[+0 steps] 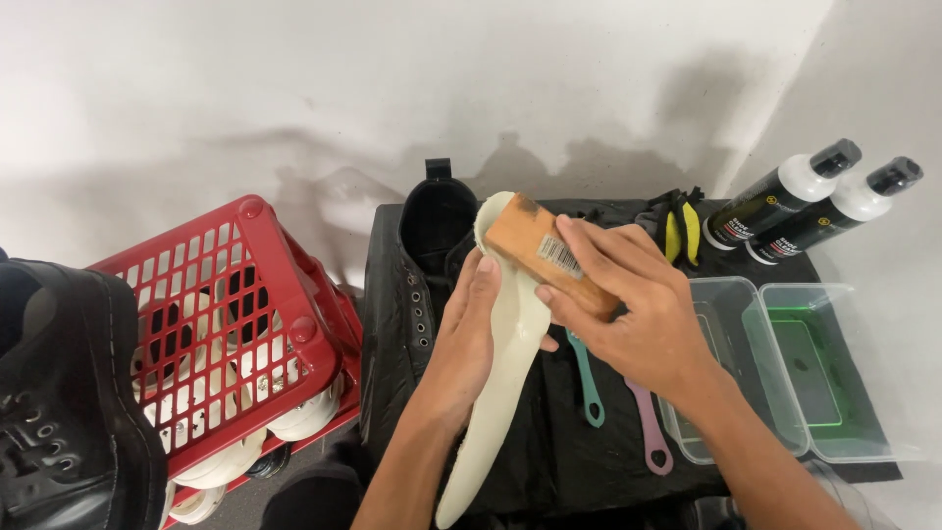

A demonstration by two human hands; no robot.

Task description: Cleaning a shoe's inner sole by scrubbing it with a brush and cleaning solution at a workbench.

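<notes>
My left hand (466,339) holds a long cream shoe insole (500,393) upright from behind, with its toe end pointing away from me. My right hand (628,309) grips a wooden-backed brush (545,253) and presses it against the upper part of the insole. Just behind the insole stands a black lace-up boot (422,255) on a black mat (569,442).
A red plastic crate (260,304) with white items stands at left, and another black boot (59,393) at the near left. On the mat lie a teal brush handle (589,393), a pink one (650,432), two clear tubs (785,373), two black-and-white bottles (814,201) and yellow-black gloves (677,231).
</notes>
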